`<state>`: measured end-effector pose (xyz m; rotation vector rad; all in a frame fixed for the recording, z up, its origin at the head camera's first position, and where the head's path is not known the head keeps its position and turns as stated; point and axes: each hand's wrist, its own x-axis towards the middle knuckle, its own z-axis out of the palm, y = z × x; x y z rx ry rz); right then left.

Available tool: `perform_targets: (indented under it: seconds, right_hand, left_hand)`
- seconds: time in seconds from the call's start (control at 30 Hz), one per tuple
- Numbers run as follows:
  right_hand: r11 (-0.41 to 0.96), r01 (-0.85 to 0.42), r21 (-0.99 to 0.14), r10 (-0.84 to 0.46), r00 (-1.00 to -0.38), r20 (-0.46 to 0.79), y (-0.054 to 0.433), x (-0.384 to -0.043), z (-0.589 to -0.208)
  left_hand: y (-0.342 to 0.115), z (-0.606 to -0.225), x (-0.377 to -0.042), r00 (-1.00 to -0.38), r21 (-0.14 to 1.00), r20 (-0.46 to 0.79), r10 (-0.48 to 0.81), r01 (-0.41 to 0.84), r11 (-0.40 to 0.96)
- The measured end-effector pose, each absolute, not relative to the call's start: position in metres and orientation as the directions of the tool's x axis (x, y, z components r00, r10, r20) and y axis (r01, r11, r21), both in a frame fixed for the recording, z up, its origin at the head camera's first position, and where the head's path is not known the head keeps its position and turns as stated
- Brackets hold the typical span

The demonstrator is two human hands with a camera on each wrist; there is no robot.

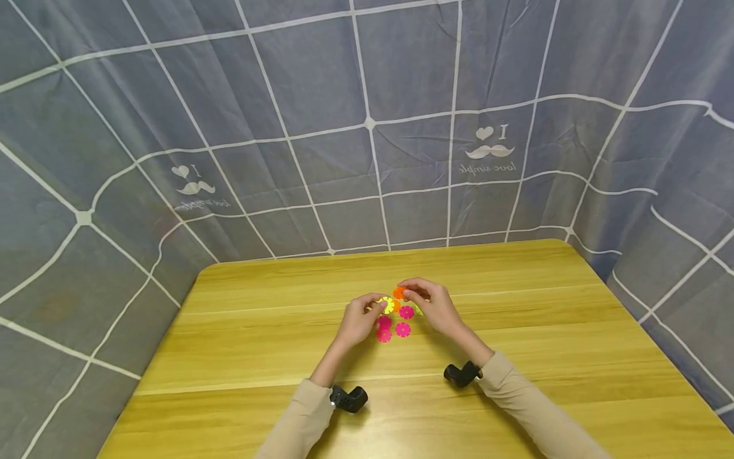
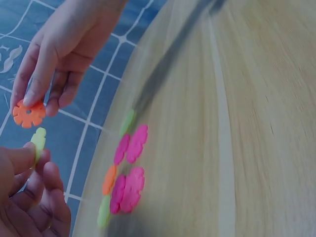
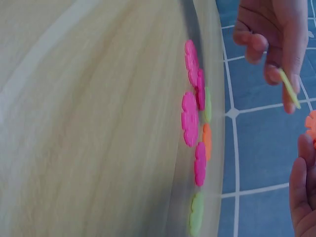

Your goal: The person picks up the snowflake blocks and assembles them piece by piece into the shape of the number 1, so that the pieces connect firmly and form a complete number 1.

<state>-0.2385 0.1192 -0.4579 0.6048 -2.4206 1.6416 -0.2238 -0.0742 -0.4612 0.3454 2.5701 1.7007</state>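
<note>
My left hand [image 1: 358,319] pinches a yellow notched disc [image 1: 387,306] between thumb and fingers, above the table. Just across from it, my right hand [image 1: 436,306] pinches an orange notched disc [image 1: 399,292] by its edge. In the left wrist view the orange disc [image 2: 28,116] faces the camera, and the yellow disc [image 2: 38,140] is seen nearly edge-on just below it, with a small gap between them. Below the hands lie several pink discs [image 3: 189,119], an orange disc [image 3: 207,142] and yellow-green discs [image 3: 196,214], flat on the table.
The wooden table [image 1: 258,344] spreads out around the discs. A grey-blue curtain [image 1: 321,166] with white lines hangs behind it and at both sides. Each wrist wears a black camera, one of them the left wrist camera [image 1: 348,400].
</note>
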Motion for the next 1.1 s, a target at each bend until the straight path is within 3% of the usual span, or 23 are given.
perform_targets:
  seconds: [0.13,0.37,0.77,1.1]
  right_hand:
    - [0.3,-0.396,-0.868,-0.244,-0.911,0.332,0.118,-0.238,-0.458]
    - [0.266,-0.399,-0.878,-0.276,-0.904,0.327,0.112,-0.217,-0.427]
    - [0.246,-0.39,-0.887,-0.274,-0.906,0.323,0.11,-0.217,-0.426]
    - [0.227,-0.382,-0.896,-0.271,-0.908,0.319,0.109,-0.234,-0.46]
  left_hand:
    - [-0.072,-0.459,-0.225,-0.978,0.936,0.058,0.198,0.122,0.33]
    - [-0.07,-0.452,-0.224,-0.979,0.96,0.021,0.202,0.076,0.271]
    - [-0.07,-0.453,-0.223,-0.978,0.98,0.009,0.206,0.05,0.192]
    - [-0.068,-0.454,-0.222,-0.983,0.988,-0.005,0.185,0.024,0.155]
